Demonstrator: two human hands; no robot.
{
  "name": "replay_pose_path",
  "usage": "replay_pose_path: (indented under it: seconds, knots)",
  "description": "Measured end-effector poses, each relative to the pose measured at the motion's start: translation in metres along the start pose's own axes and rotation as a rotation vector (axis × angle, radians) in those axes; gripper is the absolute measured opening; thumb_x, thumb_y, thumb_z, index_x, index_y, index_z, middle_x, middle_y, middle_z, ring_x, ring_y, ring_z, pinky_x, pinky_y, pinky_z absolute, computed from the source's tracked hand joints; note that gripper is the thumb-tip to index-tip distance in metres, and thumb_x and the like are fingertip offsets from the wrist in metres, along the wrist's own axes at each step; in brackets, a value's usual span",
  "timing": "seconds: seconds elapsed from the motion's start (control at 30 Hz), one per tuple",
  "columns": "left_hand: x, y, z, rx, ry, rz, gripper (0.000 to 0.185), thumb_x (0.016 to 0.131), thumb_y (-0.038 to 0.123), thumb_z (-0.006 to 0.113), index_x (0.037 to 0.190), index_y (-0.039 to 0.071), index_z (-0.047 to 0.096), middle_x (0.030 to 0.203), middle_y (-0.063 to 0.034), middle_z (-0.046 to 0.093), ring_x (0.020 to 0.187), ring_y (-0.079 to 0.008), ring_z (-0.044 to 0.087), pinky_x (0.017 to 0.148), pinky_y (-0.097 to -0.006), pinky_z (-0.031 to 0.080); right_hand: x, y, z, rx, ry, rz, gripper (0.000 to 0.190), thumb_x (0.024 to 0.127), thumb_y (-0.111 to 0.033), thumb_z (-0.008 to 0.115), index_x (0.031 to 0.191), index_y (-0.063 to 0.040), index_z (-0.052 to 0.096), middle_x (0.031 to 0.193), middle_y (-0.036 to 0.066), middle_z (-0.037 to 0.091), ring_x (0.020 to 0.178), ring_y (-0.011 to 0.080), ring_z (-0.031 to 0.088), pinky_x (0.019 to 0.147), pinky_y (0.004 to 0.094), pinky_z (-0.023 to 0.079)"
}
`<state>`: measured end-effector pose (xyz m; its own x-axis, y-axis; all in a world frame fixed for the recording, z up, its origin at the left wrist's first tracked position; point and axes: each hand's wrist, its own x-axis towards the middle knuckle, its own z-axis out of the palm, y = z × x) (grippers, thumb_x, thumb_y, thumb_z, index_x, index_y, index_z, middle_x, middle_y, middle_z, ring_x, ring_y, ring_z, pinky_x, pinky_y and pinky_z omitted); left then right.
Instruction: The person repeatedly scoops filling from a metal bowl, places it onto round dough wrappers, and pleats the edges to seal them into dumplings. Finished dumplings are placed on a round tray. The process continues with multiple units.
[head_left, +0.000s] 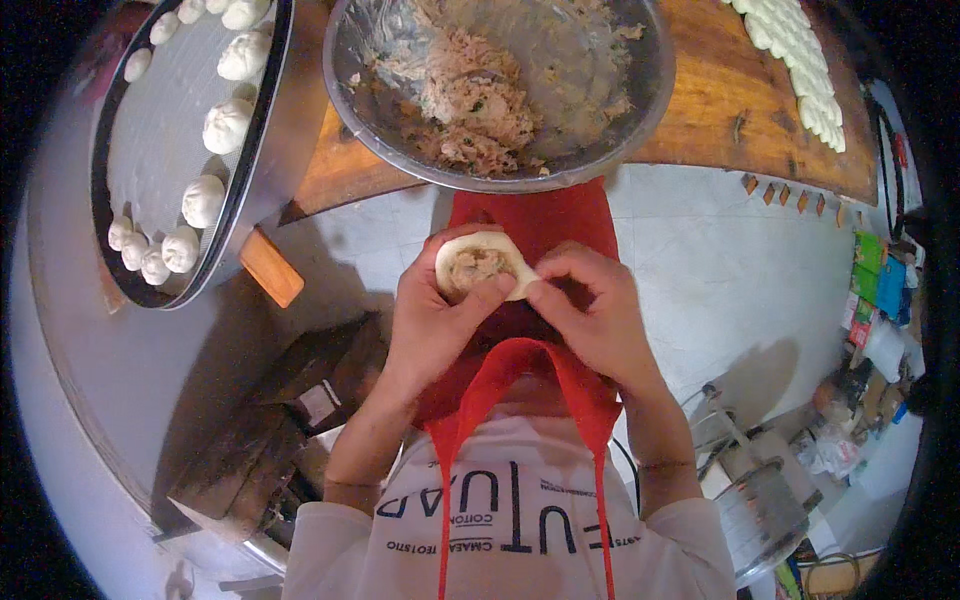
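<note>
A round dough wrapper (517, 244) with a mound of minced filling (476, 264) in its middle lies in my left hand (435, 315), whose thumb rests on the filling's lower right edge. With thumb and forefinger, my right hand (592, 307) pinches the wrapper's right rim and pulls it to a point. Beyond both hands, a large metal bowl (600, 169) holds more minced filling (480, 105) flecked with green. Pleated white buns (227, 126) stand around the rim of a round steamer tray (161, 112) at the upper left.
The wooden table (712, 97) carries the bowl and, at the far right, overlapping rows of flattened dough pieces (802, 67). An orange-brown wooden handle (271, 266) juts out below the steamer. Dark cardboard boxes (232, 465) are at the lower left, and assorted packages (870, 270) line the right side.
</note>
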<state>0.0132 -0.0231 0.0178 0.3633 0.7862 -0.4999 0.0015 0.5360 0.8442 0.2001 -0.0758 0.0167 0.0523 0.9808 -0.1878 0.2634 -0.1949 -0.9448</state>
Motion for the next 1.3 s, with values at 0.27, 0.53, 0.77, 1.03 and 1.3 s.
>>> replay_pose_path:
  seconds: [0.27, 0.53, 0.77, 1.03, 1.3]
  knots:
    - [0.005, -0.002, 0.007, -0.042, -0.047, 0.035, 0.032, 0.093, -0.001, 0.070, 0.125, -0.001, 0.064, 0.111, -0.0072, 0.070, 0.097, -0.0127, 0.068, 0.081, -0.0280, 0.060, 0.004, -0.001, -0.005, 0.066, 0.082, 0.040, 0.014, 0.089, -0.014, 0.076, 0.097, -0.003, 0.072, 0.093, 0.009, 0.072, 0.086, 0.0214, 0.070, 0.078, 0.0338, 0.055]
    - [0.007, 0.019, 0.003, -0.031, -0.191, -0.156, 0.042, 0.093, -0.004, 0.066, 0.135, 0.003, 0.061, 0.114, -0.0073, 0.069, 0.090, -0.0125, 0.069, 0.070, -0.0248, 0.060, 0.009, -0.003, -0.013, 0.029, 0.074, -0.023, 0.017, 0.087, -0.017, 0.076, 0.098, -0.004, 0.072, 0.093, 0.011, 0.071, 0.087, 0.0270, 0.070, 0.079, 0.0358, 0.055]
    - [0.009, 0.014, 0.000, 0.127, -0.175, -0.030, 0.053, 0.092, -0.003, 0.065, 0.142, 0.004, 0.051, 0.119, -0.0054, 0.064, 0.099, -0.0138, 0.065, 0.085, -0.0266, 0.056, 0.011, 0.006, -0.014, -0.142, -0.048, -0.046, 0.016, 0.085, -0.007, 0.076, 0.098, 0.000, 0.070, 0.098, 0.011, 0.070, 0.090, 0.0224, 0.069, 0.080, 0.0317, 0.054]
    - [0.008, -0.010, -0.004, 0.055, -0.145, -0.091, 0.031, 0.096, 0.006, 0.062, 0.126, -0.001, 0.065, 0.113, -0.0069, 0.070, 0.104, -0.0140, 0.065, 0.092, -0.0294, 0.053, 0.008, 0.001, -0.008, -0.220, 0.012, -0.177, 0.015, 0.083, -0.003, 0.075, 0.098, -0.003, 0.070, 0.099, 0.011, 0.070, 0.091, 0.0256, 0.070, 0.078, 0.0337, 0.055]
    - [0.017, 0.010, -0.003, 0.458, -0.219, 0.132, 0.042, 0.088, -0.004, 0.061, 0.129, 0.003, 0.068, 0.110, -0.0138, 0.075, 0.100, -0.0174, 0.070, 0.089, -0.0296, 0.054, 0.010, -0.006, -0.009, -0.243, 0.043, -0.216, 0.016, 0.087, -0.017, 0.074, 0.099, -0.009, 0.069, 0.098, 0.009, 0.069, 0.092, 0.0312, 0.069, 0.081, 0.0422, 0.056]
